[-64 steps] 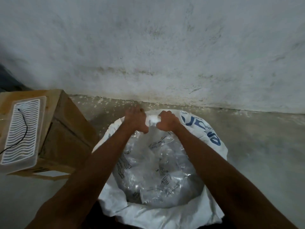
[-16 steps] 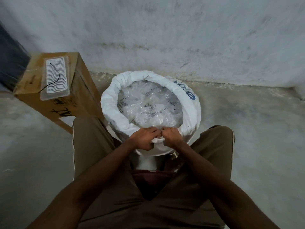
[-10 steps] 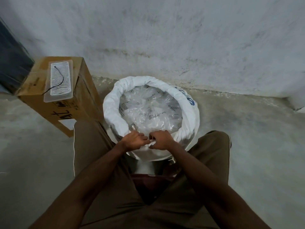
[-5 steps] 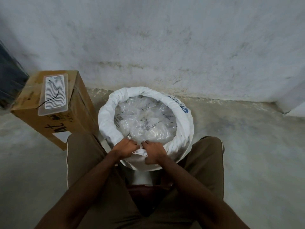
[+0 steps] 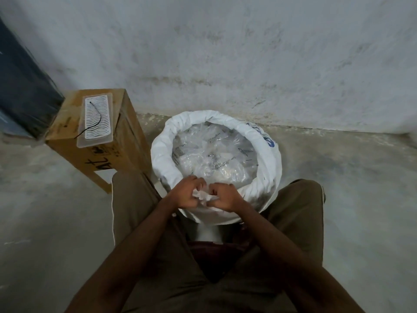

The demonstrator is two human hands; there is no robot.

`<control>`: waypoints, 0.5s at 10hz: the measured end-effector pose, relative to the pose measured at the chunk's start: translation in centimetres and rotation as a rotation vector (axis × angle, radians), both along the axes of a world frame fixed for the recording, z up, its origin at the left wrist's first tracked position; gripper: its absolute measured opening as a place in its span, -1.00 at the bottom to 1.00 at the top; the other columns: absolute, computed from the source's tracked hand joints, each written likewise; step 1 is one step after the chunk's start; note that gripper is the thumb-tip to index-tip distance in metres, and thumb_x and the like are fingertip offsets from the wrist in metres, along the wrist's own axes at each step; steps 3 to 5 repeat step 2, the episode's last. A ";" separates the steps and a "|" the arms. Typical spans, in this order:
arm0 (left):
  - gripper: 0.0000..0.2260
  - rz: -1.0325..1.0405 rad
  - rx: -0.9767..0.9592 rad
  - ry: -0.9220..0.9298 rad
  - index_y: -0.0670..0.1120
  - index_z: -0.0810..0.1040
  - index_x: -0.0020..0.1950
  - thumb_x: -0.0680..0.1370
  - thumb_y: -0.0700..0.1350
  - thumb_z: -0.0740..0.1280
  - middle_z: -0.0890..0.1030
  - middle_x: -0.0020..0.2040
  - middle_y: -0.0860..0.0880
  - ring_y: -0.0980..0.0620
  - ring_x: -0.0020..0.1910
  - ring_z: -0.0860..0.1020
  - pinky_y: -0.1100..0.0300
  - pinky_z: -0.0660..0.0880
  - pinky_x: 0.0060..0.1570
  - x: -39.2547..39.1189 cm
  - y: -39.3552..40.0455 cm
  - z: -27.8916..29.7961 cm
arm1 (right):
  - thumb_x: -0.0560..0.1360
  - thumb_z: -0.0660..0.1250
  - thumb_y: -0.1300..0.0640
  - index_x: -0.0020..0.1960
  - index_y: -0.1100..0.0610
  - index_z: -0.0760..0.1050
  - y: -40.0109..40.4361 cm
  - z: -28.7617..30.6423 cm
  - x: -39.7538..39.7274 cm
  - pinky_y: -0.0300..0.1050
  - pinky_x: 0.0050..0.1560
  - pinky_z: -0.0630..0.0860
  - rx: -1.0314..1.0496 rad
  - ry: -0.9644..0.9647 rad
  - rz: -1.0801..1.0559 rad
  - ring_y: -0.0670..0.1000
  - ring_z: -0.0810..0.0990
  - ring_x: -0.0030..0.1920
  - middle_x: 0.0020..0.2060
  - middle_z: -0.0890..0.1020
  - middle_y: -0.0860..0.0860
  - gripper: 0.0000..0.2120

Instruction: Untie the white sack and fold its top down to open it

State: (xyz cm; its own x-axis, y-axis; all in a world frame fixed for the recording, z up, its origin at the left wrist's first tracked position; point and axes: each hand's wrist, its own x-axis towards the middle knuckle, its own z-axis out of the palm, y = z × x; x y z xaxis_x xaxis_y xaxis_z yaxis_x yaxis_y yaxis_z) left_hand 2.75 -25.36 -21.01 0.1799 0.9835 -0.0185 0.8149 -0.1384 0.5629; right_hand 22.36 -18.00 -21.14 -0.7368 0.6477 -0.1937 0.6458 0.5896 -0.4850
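Both grips, left hand [image 5: 188, 195] and right hand [image 5: 222, 197], are clamped on the white sack [image 5: 268, 159]'s near rim, between them. The woven cloth looks soft, light and crumpling; take the rolled edge.

The brown cardboard box [image 5: 99, 141] carried black handwritten marks on its near side, seen upside down and resembling "7L+"; smaller print above them was too blurred to read. The white woven sack [image 5: 268, 159] bore blue printed lettering on its rolled far-right rim, cut off by the fold and unreadable. Black print on the clear plastic packets [image 5: 214, 157] inside was illegible.
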 end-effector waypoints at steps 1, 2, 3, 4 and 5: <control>-0.68 0.208 0.111 -0.095 0.03 0.53 0.03 0.30 -0.17 0.34 0.51 -0.11 0.04 0.05 -0.08 0.47 0.09 0.49 -0.05 1.3 -0.6 0.3 | 0.41 0.40 -0.17 -0.09 -0.03 0.54 0.7 0.1 1.8 0.04 0.09 0.45 0.025 0.096 -0.068 -0.10 0.54 -0.10 -0.15 0.57 -0.14 -0.77; -0.67 0.332 0.215 -0.110 0.02 0.51 0.08 0.34 -0.19 0.28 0.52 -0.06 0.03 0.03 -0.03 0.48 0.04 0.50 -0.01 1.9 -0.3 0.1 | 0.49 0.32 -0.01 -0.02 -0.04 0.52 0.9 0.3 2.4 0.04 0.08 0.40 0.199 0.191 -0.161 -0.03 0.58 0.00 -0.09 0.56 -0.13 -0.91; -0.67 0.332 0.215 -0.110 0.02 0.51 0.08 0.34 -0.19 0.28 0.52 -0.06 0.03 0.03 -0.03 0.48 0.04 0.50 -0.01 1.9 -0.3 0.1 | 0.49 0.32 -0.01 -0.02 -0.04 0.52 0.9 0.3 2.4 0.04 0.08 0.40 0.199 0.191 -0.161 -0.03 0.58 0.00 -0.09 0.56 -0.13 -0.91; -0.67 0.332 0.215 -0.110 0.02 0.51 0.08 0.34 -0.19 0.28 0.52 -0.06 0.03 0.03 -0.03 0.48 0.04 0.50 -0.01 1.9 -0.3 0.1 | 0.49 0.32 -0.01 -0.02 -0.04 0.52 0.9 0.3 2.4 0.04 0.08 0.40 0.199 0.191 -0.161 -0.03 0.58 0.00 -0.09 0.56 -0.13 -0.91; -0.67 0.332 0.215 -0.110 0.02 0.51 0.08 0.34 -0.19 0.28 0.52 -0.06 0.03 0.03 -0.03 0.48 0.04 0.50 -0.01 1.9 -0.3 0.1 | 0.49 0.32 -0.01 -0.02 -0.04 0.52 0.9 0.3 2.4 0.04 0.08 0.40 0.199 0.191 -0.161 -0.03 0.58 0.00 -0.09 0.56 -0.13 -0.91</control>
